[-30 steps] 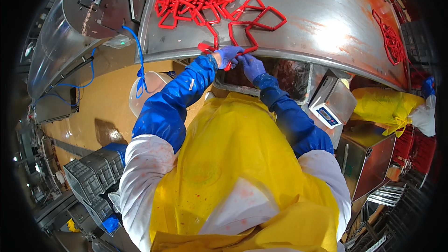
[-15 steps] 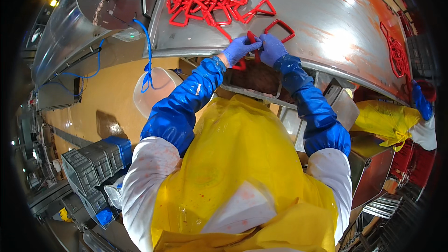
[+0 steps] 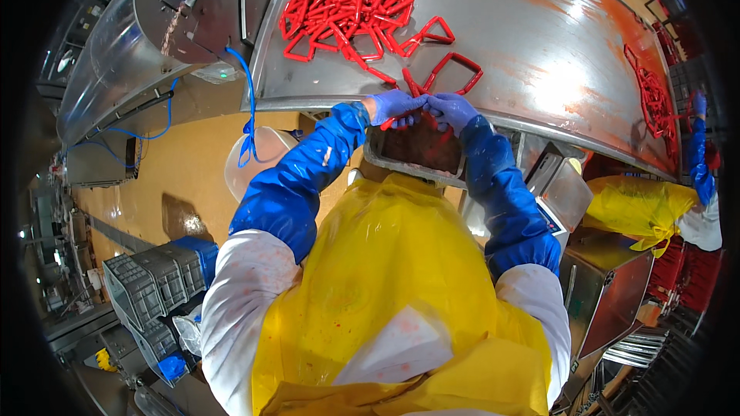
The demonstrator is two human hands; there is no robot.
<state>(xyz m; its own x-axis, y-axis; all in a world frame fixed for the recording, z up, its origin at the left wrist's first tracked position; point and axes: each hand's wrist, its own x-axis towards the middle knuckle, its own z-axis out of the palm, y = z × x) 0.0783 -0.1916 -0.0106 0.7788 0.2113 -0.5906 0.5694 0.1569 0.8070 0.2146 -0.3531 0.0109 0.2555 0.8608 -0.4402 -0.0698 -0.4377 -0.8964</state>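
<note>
Linked red sausages (image 3: 411,83) run from the steel table to my two gloved hands at its near edge. My left hand (image 3: 395,106) is closed around part of the links. Close beside it, my right hand (image 3: 452,110) pinches the same string, and a loop lies on the table beyond it. Finger ends and the gripped links partly hide each other. A large pile of red linked sausages (image 3: 347,11) rests farther up the table, to the left. Below my hands stands a tub (image 3: 411,169) with a dark reddish-brown mass inside.
The steel table (image 3: 524,54) spans the top. More red links (image 3: 654,108) lie at its right end, beside a co-worker in a yellow apron (image 3: 644,206). A blue cord (image 3: 250,100) hangs at the left near a whitish bin (image 3: 258,156). Grey crates (image 3: 154,281) stand lower left.
My hands have drawn closer together and lower over the table's edge, with the links between them. The loop beyond my right hand has shifted. The co-worker's blue sleeve has moved up.
</note>
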